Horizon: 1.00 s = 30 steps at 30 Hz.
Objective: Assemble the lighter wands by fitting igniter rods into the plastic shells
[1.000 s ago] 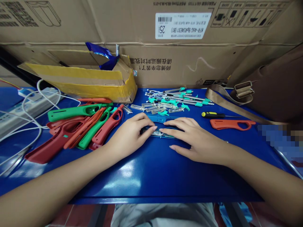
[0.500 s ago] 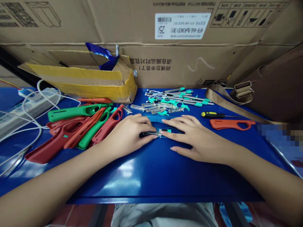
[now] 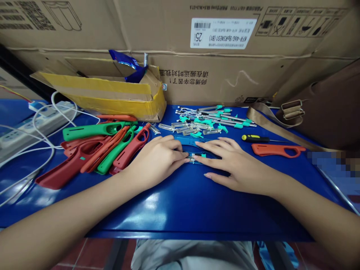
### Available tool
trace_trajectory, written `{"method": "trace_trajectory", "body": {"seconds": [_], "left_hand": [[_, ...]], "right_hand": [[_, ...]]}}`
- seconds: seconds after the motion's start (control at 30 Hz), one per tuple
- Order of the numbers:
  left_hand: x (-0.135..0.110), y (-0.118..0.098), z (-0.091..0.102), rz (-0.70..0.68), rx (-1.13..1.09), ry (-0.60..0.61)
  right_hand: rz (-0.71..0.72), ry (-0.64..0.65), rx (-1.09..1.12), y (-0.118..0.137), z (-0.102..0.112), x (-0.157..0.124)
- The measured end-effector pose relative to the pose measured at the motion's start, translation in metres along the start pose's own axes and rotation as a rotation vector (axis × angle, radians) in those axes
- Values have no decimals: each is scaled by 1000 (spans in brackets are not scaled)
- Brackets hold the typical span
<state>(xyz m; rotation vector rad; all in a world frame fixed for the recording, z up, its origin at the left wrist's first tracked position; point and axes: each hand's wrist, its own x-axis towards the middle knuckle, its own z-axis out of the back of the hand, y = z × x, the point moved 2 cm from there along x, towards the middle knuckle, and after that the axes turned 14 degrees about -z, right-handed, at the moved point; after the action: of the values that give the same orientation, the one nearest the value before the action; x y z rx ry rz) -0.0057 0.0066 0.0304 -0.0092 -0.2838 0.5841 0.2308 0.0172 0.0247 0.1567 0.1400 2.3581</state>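
Blue shells (image 3: pixel 185 140), unjoined (filling apparently unfinished): left hand (image 3: pixel 157 159) pinching clear tube (image 3: pixel 191 159) in nearer shell, right hand (image 3: pixel 236 165) spread over both; loose tubes (image 3: pixel 191 131) beyond shells.

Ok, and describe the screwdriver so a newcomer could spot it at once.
On the blue table, look right, past the person's right hand, to the lone orange casing. The screwdriver lies just beyond it, between it and the tan strap. Its yellow-and-black handle sets it apart from both.
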Motion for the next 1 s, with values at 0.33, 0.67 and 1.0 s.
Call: {"method": "trace_trajectory", "body": {"seconds": [0.33, 0.67, 1.0], "left_hand": [[0, 2, -4, -7, -98, -46], [0, 0, 0, 21, -131, -55], [-1, -2, -2, 3, -122, -32]], "right_hand": [[-14, 19, -114, 0, -4, 1], [-13, -4, -15, -3, 1, 0], [-67, 8, 71, -7, 0, 2]]}}
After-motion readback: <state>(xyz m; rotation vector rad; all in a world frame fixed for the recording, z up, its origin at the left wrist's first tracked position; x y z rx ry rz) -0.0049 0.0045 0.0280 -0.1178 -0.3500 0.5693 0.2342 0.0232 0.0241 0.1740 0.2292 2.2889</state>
